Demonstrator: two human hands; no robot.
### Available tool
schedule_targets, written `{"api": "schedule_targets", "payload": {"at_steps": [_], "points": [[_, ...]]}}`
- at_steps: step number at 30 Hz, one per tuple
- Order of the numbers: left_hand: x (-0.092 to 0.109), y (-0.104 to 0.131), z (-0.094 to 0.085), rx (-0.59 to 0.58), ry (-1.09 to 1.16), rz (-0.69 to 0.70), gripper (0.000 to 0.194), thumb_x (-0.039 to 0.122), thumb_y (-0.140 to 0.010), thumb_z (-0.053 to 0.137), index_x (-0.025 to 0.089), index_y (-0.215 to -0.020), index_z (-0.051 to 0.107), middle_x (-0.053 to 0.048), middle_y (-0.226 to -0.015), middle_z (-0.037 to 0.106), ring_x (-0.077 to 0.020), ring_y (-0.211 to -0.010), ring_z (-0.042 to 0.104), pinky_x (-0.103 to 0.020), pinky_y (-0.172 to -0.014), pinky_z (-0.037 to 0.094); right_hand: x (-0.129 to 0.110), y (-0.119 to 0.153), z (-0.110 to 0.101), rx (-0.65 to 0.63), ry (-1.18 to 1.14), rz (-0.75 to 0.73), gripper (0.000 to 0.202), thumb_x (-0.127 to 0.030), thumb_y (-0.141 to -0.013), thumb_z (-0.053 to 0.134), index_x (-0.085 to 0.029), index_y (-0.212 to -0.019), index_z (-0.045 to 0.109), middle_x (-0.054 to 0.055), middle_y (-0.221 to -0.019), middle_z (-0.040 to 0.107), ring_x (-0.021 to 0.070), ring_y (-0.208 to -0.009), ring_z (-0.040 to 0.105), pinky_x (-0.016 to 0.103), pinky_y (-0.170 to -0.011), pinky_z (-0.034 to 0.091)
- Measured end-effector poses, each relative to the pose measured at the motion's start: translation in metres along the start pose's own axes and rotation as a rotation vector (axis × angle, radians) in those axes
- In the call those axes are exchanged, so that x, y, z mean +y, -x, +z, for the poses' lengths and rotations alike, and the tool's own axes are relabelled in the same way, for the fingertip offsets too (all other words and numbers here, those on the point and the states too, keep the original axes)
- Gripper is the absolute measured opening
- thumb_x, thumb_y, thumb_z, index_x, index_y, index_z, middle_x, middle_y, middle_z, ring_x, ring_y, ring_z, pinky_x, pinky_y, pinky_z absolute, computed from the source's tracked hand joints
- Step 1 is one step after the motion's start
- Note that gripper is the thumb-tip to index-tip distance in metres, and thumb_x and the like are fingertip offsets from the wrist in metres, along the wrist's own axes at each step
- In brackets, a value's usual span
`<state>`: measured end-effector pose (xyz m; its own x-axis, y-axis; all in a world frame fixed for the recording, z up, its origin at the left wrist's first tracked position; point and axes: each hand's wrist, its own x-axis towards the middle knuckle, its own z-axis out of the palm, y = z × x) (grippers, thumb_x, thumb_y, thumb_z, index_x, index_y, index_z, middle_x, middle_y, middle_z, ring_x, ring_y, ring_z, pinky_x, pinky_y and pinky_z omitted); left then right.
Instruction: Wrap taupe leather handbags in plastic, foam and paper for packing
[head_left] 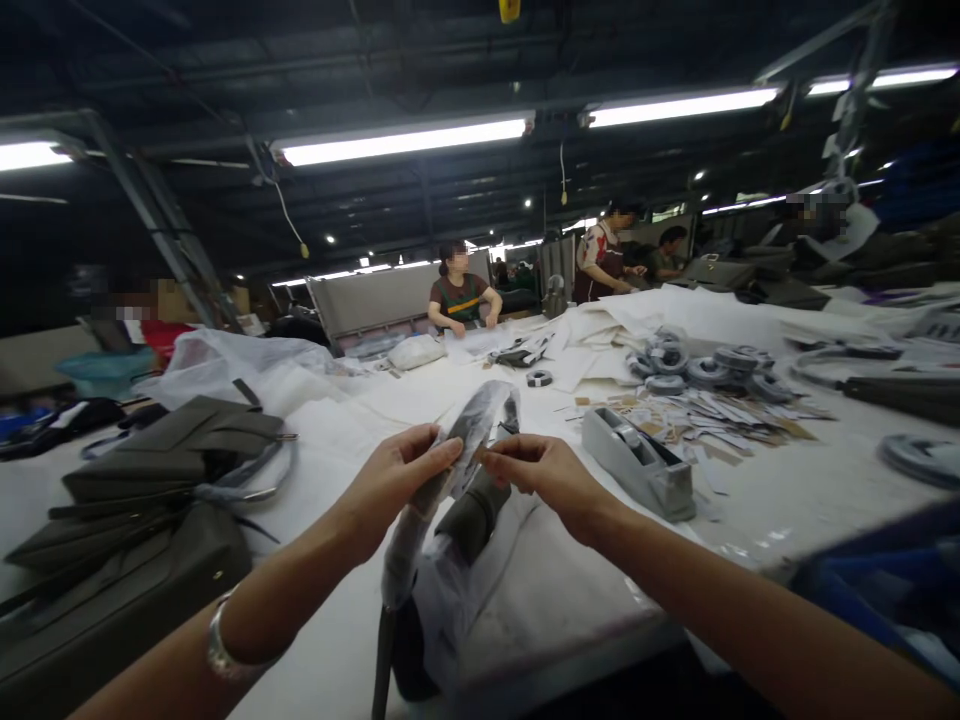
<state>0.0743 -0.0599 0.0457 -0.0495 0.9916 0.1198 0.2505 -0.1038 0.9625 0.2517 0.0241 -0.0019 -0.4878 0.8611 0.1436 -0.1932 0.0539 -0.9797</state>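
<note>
A dark grey handbag [474, 515] stands at the table's front edge, partly covered in thin white wrapping. Its long handle [403, 555] is sheathed in clear plastic and arches up in front of me. My left hand [405, 468] is closed on this wrapped handle, thumb on top. From the other side my right hand [541, 472] pinches at the plastic near the handle, thumb against forefinger. Whatever lies between those fingertips is too small to make out. A grey tape dispenser [637, 465] sits just right of the right hand.
More grey bags [165, 455] are piled at the left. Coiled grey straps [664, 360], scattered paper tags [727, 415] and white sheets [675, 310] cover the table's right side. Across the table a person [463, 300] works; another person [604, 262] stands farther right.
</note>
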Motion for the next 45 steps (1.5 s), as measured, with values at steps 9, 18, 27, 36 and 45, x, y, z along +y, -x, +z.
{"api": "schedule_targets", "payload": {"at_steps": [9,18,27,36,45], "points": [[0.005,0.003,-0.009,0.017,-0.088,0.063,0.032,0.049,-0.084,0.069,0.018,-0.093,0.068,0.0,-0.086,0.066,-0.0157,-0.078,0.057,-0.022,-0.067,0.041,-0.02,0.002,0.008,-0.261,-0.253,0.159,0.031,-0.048,-0.075,0.075,-0.022,-0.092,0.078,0.004,-0.099,0.074,0.0217,-0.1,0.063,0.034,-0.092,0.043],[-0.002,-0.002,-0.008,0.066,-0.226,0.227,0.027,0.045,-0.085,0.068,0.018,-0.089,0.066,0.001,-0.078,0.061,-0.0131,-0.069,0.053,-0.021,-0.06,0.041,-0.023,0.005,0.022,-0.108,-0.075,0.059,0.037,-0.054,-0.075,0.076,-0.019,-0.088,0.074,0.005,-0.099,0.071,0.0226,-0.104,0.059,0.038,-0.097,0.039],[-0.005,0.004,-0.001,0.057,0.076,0.057,0.041,0.044,-0.083,0.073,0.02,-0.113,0.059,-0.005,-0.099,0.07,-0.0184,-0.085,0.065,-0.024,-0.069,0.048,-0.018,0.006,0.036,-0.019,-0.177,0.02,0.031,-0.044,-0.074,0.079,-0.021,-0.096,0.076,0.003,-0.095,0.074,0.0208,-0.098,0.062,0.031,-0.089,0.044],[-0.011,0.006,-0.001,0.122,0.268,0.061,0.052,0.036,-0.078,0.081,0.021,-0.122,0.056,-0.01,-0.116,0.07,-0.0201,-0.089,0.069,-0.028,-0.075,0.051,-0.016,0.007,0.029,-0.086,-0.071,0.03,0.041,-0.054,-0.076,0.076,-0.022,-0.103,0.076,0.005,-0.103,0.072,0.0238,-0.102,0.059,0.039,-0.096,0.04],[0.001,0.005,-0.002,0.119,-0.021,0.182,0.027,0.036,-0.081,0.076,0.015,-0.097,0.071,-0.006,-0.094,0.073,-0.0177,-0.083,0.065,-0.025,-0.071,0.047,-0.007,0.014,0.03,-0.08,-0.217,0.118,0.041,-0.054,-0.075,0.077,-0.024,-0.103,0.075,0.003,-0.108,0.07,0.0217,-0.108,0.056,0.034,-0.094,0.042]]}}
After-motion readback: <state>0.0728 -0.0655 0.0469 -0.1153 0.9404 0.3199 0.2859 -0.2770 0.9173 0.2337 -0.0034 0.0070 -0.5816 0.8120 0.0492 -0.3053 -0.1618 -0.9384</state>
